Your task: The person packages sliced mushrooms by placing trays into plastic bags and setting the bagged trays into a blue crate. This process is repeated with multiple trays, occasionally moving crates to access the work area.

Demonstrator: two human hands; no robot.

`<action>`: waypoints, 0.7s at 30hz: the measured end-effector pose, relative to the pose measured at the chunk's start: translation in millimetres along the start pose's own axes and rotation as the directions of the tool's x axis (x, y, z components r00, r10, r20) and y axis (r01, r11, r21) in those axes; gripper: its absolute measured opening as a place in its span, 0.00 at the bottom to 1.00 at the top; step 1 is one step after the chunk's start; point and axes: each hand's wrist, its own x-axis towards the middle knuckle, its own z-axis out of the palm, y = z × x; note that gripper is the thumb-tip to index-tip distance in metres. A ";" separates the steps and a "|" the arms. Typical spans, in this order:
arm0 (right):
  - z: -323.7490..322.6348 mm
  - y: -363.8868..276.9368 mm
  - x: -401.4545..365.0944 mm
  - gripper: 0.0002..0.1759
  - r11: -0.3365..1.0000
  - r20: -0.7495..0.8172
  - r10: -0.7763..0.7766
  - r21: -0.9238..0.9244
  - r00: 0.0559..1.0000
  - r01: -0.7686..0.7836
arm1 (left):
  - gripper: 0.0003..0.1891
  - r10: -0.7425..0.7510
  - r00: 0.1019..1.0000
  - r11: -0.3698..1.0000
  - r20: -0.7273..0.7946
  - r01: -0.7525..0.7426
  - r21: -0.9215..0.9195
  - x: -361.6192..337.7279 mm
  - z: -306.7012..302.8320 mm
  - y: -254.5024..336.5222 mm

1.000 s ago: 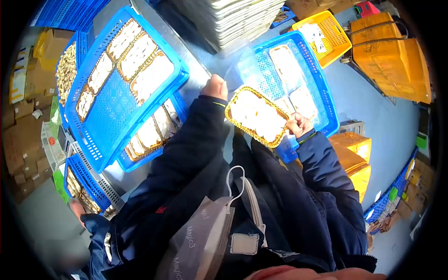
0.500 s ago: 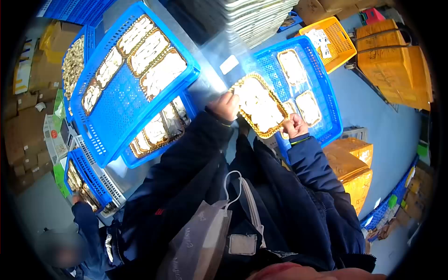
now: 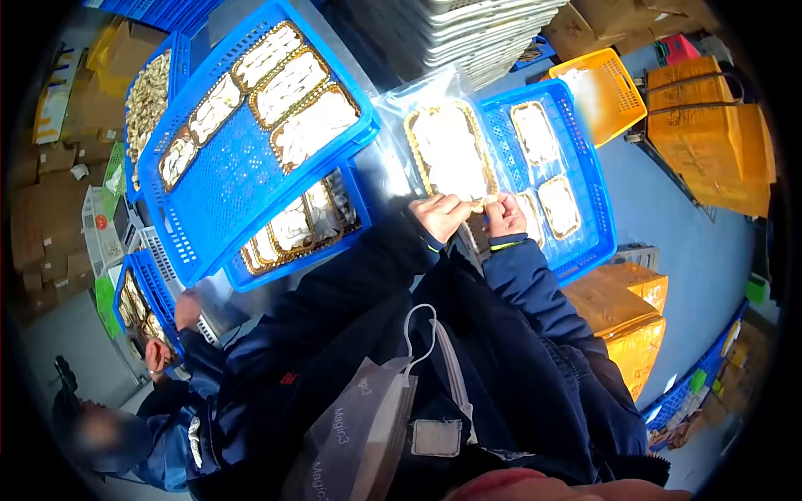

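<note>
A gold-rimmed tray (image 3: 416,159) of glaring white pieces lies inside a clear plastic bag (image 3: 439,86), in front of me between two blue crates. My left hand (image 3: 440,217) pinches the bag at the tray's near end, its fingers closed. Close beside it, my right hand (image 3: 505,217) is also closed on the near edge of the bag. Glare and the fingers hide exactly what lies between the fingertips. Under my right hand's side, the right blue crate (image 3: 591,179) holds more bagged trays of the same sort.
At left, a blue crate (image 3: 209,196) of gold-rimmed trays sits over another blue crate (image 3: 301,280). Pale racks (image 3: 484,37) are stacked at the back. A yellow basket (image 3: 626,96) and yellow-wrapped boxes (image 3: 618,326) stand right. A co-worker (image 3: 175,434) works at lower left.
The tray, held bare-looking by its two ends, now lies in the clear bag, slightly farther back. Both hands came together at its near end. The co-worker's hands moved into fuller view.
</note>
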 end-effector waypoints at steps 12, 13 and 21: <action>13.9 -21.6 -8.1 0.05 0.980 -0.020 -0.162 0.115 0.987 0.163 | 0.08 0.010 0.997 0.993 0.078 0.000 -0.121 -1.1 -11.5 23.4; 6.2 -9.2 -4.7 0.09 0.962 0.000 -0.174 0.212 0.985 0.170 | 0.10 -0.006 0.998 0.982 0.057 0.016 -0.190 3.3 -23.6 25.2; 4.4 -45.9 -11.5 0.10 0.954 0.040 -0.298 0.054 0.954 0.296 | 0.50 -0.767 0.622 -0.003 0.159 0.244 -0.970 13.1 -48.8 -41.4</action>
